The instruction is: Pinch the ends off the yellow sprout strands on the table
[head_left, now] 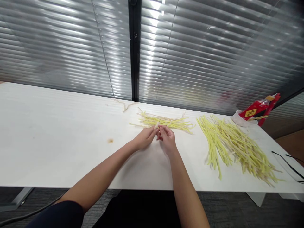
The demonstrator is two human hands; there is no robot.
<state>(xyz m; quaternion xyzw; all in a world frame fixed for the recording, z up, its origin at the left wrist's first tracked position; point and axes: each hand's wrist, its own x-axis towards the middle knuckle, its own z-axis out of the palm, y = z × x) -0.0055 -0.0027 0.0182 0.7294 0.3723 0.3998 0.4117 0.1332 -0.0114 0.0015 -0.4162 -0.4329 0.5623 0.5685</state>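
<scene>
Both hands meet at the near side of a small bunch of pale yellow stalks (163,121) that look like yellow chives. A whitish stalk end (157,125) sticks up from between the thumb and fingers of my left hand (145,136), which is closed on it. Close beside it, touching or nearly so, my right hand (167,136) has thumb and forefinger pinched together. Whatever lies in that pinch is too small to make out. The bunch lies crosswise on the white table (71,142), just beyond my fingertips.
To the right lies a larger pile of yellow stalks (247,145). Behind it, a white plastic bowl (242,121) stands by a red packet (258,109). Black-framed glasses (288,163) rest at the right edge. Thin peeled scraps (125,106) lie near the blinds (71,47).
</scene>
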